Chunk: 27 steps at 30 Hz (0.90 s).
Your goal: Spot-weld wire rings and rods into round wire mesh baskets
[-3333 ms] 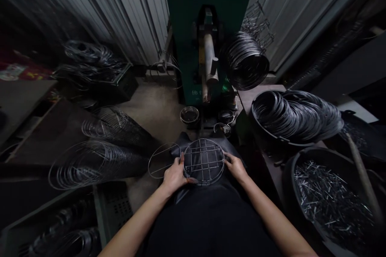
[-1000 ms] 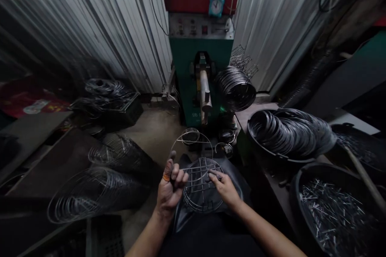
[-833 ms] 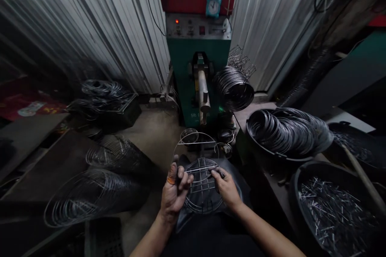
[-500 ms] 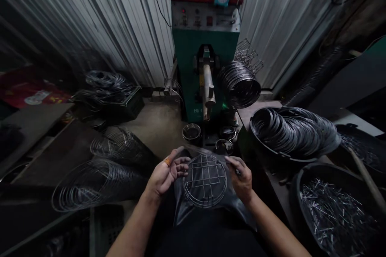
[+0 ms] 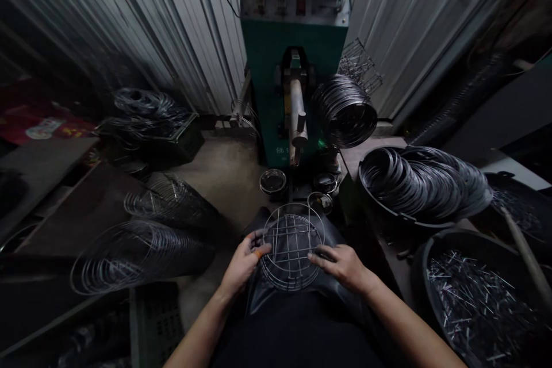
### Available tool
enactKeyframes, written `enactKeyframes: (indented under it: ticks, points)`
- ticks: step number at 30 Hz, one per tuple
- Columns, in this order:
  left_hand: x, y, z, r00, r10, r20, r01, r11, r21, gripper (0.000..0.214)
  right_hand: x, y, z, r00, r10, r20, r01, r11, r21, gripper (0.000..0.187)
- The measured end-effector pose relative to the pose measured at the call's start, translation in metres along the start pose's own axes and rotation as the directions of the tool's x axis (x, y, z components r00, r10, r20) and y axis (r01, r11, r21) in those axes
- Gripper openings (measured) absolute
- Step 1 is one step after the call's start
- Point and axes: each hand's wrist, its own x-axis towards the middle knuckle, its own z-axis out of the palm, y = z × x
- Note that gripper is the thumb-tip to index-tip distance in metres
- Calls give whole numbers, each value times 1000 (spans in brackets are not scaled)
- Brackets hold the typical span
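A stack of round wire grids [image 5: 291,247] rests on a dark apron over my lap. The top piece is a ring with crossed wires. My left hand [image 5: 244,260] grips the stack's left rim, fingers curled on the wire, an orange band on one finger. My right hand [image 5: 342,264] lies at the right rim, fingers stretched toward the grid and touching its edge.
A green welding machine [image 5: 295,86] stands straight ahead with a coil of wire rings [image 5: 347,109] beside it. A tub of rings [image 5: 422,181] and a tub of short wire pieces [image 5: 478,299] sit at right. Stacked wire rings [image 5: 138,247] lie on the left.
A single ring with a few cross wires, held up by both hands a second ago, now lies on the grid stack. The hands have come down to the stack's rim.
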Motion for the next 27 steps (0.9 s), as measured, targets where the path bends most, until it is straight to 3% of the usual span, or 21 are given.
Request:
enactKeyframes:
  ticks: [6,9,13,16,18,20,22,24,27]
  points:
    - [-12,-14,-2,998,1,-68,7,992,125,58,-2,0,10,996,-44,77,51,994,-95,39]
    - [-12,-16,-3,999,4,-53,4,987,162,61,-4,1,13,991,-10,130,22,996,-92,40]
    - [-11,-18,-7,1000,5,-19,-1,987,162,61,-6,-1,4,976,119,182,-146,978,147,42]
    - [-8,-19,-12,999,-23,-46,29,991,131,58,0,-3,-5,952,285,109,-303,844,443,35]
    - [-4,-19,-15,997,-25,-79,34,992,119,62,8,-1,-5,867,498,29,-424,705,568,30]
    - [3,-20,-17,995,-8,-97,21,992,128,64,17,5,1,712,702,13,-543,540,643,29]
    - [9,-19,-17,997,-1,-76,12,989,148,63,24,12,11,579,813,56,-610,387,691,34]
    - [14,-18,-14,999,5,-33,0,987,161,61,30,17,22,530,842,106,-622,300,723,39]
    - [17,-14,-11,1000,24,16,-27,981,193,56,32,18,32,541,825,164,-603,245,759,40]
